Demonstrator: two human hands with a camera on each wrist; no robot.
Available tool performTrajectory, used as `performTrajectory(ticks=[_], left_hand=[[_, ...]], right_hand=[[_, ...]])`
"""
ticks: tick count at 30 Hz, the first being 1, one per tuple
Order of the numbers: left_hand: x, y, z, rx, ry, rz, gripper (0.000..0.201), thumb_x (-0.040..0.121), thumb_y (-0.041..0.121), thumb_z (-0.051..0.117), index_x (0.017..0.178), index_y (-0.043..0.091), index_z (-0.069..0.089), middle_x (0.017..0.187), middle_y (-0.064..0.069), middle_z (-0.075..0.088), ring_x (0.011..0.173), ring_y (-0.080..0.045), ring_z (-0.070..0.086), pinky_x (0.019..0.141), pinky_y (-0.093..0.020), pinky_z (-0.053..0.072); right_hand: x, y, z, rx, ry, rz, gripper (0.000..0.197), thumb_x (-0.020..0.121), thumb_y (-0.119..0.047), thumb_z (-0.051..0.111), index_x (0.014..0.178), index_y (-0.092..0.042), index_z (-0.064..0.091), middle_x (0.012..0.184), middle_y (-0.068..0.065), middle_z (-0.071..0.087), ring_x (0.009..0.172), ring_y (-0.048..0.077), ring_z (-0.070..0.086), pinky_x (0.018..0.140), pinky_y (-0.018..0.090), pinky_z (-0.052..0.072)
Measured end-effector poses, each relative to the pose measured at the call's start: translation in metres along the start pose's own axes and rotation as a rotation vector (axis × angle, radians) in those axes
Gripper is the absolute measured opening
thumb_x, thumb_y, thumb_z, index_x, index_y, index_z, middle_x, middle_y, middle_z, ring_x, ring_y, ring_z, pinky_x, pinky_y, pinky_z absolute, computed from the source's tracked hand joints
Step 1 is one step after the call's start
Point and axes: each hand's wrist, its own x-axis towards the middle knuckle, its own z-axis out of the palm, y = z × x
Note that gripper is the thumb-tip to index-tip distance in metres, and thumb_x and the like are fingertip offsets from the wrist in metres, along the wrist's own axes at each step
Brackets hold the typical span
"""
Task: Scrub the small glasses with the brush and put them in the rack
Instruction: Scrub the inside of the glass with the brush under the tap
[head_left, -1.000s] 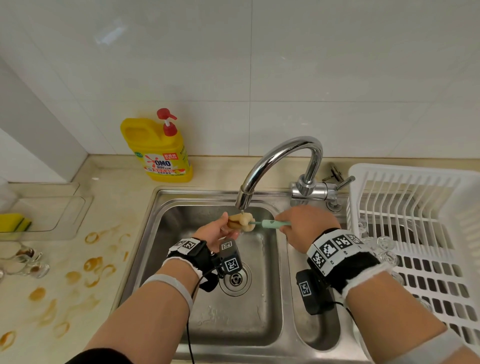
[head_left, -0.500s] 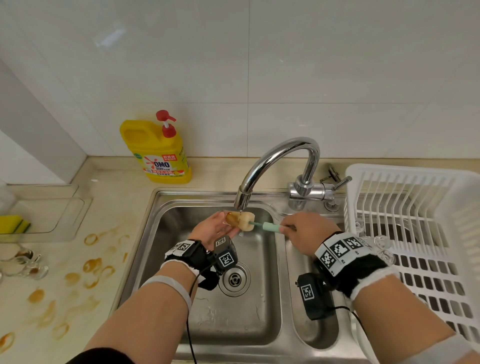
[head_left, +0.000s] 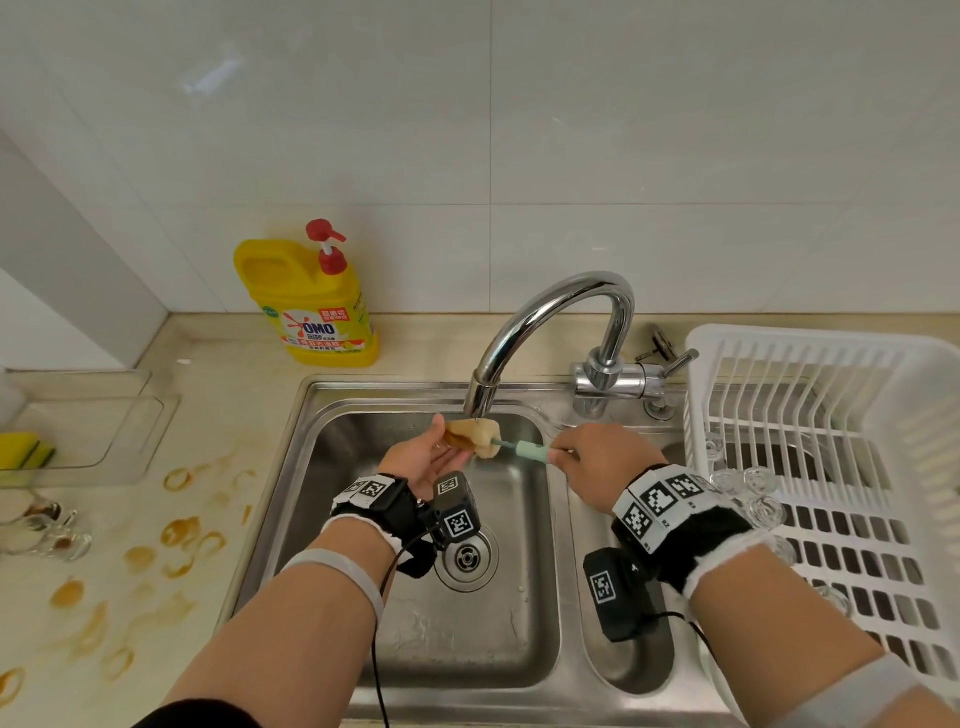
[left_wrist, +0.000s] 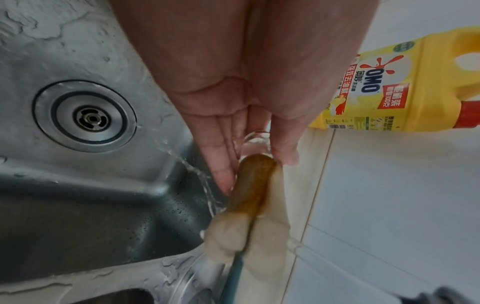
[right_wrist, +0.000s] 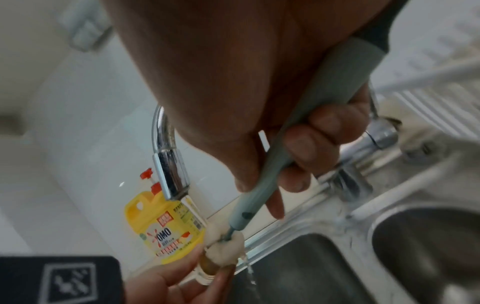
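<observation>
Water from the tap (head_left: 550, 332) runs over the little glass (left_wrist: 255, 142) pinched in the left hand (head_left: 423, 457) above the sink (head_left: 311, 467), so it could slip and break while the right hand (head_left: 597, 460) grips and pushes the brush (head_left: 475, 439) inside

Black wrist straps (head_left: 384, 501) with square-code tags, grey forearm bands (head_left: 337, 569), black cables (head_left: 376, 649).

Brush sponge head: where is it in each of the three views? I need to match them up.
Head: sponge head at centre, just under the faucet spout.
Left wrist: lower centre, beyond the left hand fingertips.
Right wrist: bottom centre, below the right hand.
Shared landmark: yellow detergent bottle.
</observation>
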Motion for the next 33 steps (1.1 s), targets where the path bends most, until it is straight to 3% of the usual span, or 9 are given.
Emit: performTrajectory(ticks=[3, 6, 10, 13, 17, 20, 23, 30, 33], left_hand=[[-0.002, 0.001, -0.003, -0.008, -0.043, 0.002, 0.038, 0.105, 0.03, 0.045, 0.111, -0.003, 0.063, 0.119, -0.021, 0.068, 0.114, -0.026, 0.064, 0.083, -0.029, 0.056], [-0.002, -0.002, -0.007, -0.072, -0.05, -0.014, 0.038, 0.104, 0.026, 0.049, 0.12, -0.006, 0.058, 0.128, -0.025, 0.063, 0.122, -0.03, 0.061, 0.104, -0.039, 0.048], [-0.004, -0.002, 0.0, -0.012, 0.021, -0.006, 0.041, 0.099, 0.033, 0.056, 0.12, -0.004, 0.056, 0.127, -0.023, 0.063, 0.107, -0.024, 0.066, 0.064, -0.026, 0.06], [-0.002, 0.004, 0.001, 0.068, 0.042, -0.047, 0.047, 0.095, 0.039, 0.062, 0.122, 0.001, 0.057, 0.125, -0.023, 0.065, 0.091, -0.021, 0.07, 0.053, -0.025, 0.058], [0.0, 0.012, 0.002, 0.059, 0.056, -0.013, 0.046, 0.094, 0.034, 0.066, 0.126, 0.001, 0.059, 0.124, -0.024, 0.062, 0.083, -0.024, 0.069, 0.056, -0.029, 0.06], [-0.002, 0.011, 0.001, 0.002, -0.029, 0.048, 0.036, 0.101, 0.024, 0.056, 0.135, 0.011, 0.059, 0.135, -0.021, 0.056, 0.103, -0.028, 0.065, 0.078, -0.034, 0.06], [-0.004, 0.009, -0.002, -0.026, -0.107, 0.068, 0.035, 0.099, 0.016, 0.058, 0.134, 0.016, 0.06, 0.134, -0.017, 0.061, 0.12, -0.031, 0.061, 0.094, -0.041, 0.054], [0.003, 0.007, -0.005, 0.032, -0.097, 0.065, 0.035, 0.104, 0.014, 0.048, 0.139, 0.011, 0.053, 0.136, -0.02, 0.057, 0.124, -0.034, 0.057, 0.067, -0.031, 0.061], [0.007, 0.006, -0.006, 0.014, -0.012, -0.009, 0.038, 0.098, 0.015, 0.059, 0.133, 0.002, 0.056, 0.136, -0.024, 0.057, 0.117, -0.035, 0.063, 0.073, -0.038, 0.062]], right_hand=[[0.007, 0.002, 0.004, 0.158, -0.132, 0.038, 0.039, 0.103, -0.036, 0.039, 0.095, -0.018, 0.072, 0.073, -0.003, 0.06, 0.067, 0.015, 0.059, 0.069, 0.032, 0.049], [0.006, 0.005, 0.001, 0.197, -0.154, 0.039, 0.041, 0.104, -0.034, 0.038, 0.096, -0.018, 0.074, 0.071, -0.005, 0.059, 0.064, 0.012, 0.056, 0.071, 0.03, 0.048], [0.003, 0.006, -0.001, -0.002, 0.003, 0.012, 0.013, 0.098, -0.041, 0.049, 0.097, -0.032, 0.057, 0.083, -0.008, 0.062, 0.075, 0.014, 0.06, 0.07, 0.032, 0.05], [0.0, 0.004, 0.0, -0.08, 0.094, -0.031, 0.009, 0.096, -0.038, 0.053, 0.096, -0.032, 0.045, 0.088, -0.008, 0.057, 0.079, 0.017, 0.057, 0.066, 0.031, 0.041], [0.002, 0.006, 0.002, -0.033, 0.06, -0.038, 0.007, 0.097, -0.04, 0.05, 0.098, -0.033, 0.048, 0.085, -0.008, 0.058, 0.074, 0.015, 0.057, 0.064, 0.03, 0.044], [0.006, 0.006, 0.004, 0.027, -0.012, -0.034, 0.018, 0.101, -0.04, 0.042, 0.1, -0.029, 0.057, 0.084, -0.006, 0.06, 0.071, 0.013, 0.058, 0.065, 0.03, 0.048], [0.01, 0.008, 0.009, -0.009, -0.054, -0.026, 0.03, 0.104, -0.038, 0.033, 0.094, -0.025, 0.058, 0.094, -0.001, 0.064, 0.085, 0.019, 0.062, 0.081, 0.038, 0.052], [0.007, 0.004, 0.005, -0.016, -0.059, -0.077, 0.027, 0.104, -0.039, 0.034, 0.091, -0.027, 0.055, 0.089, -0.003, 0.061, 0.08, 0.016, 0.059, 0.073, 0.033, 0.05], [0.002, 0.005, 0.002, -0.057, 0.012, -0.059, 0.012, 0.101, -0.04, 0.044, 0.096, -0.031, 0.051, 0.081, -0.007, 0.059, 0.071, 0.013, 0.057, 0.058, 0.028, 0.041]])
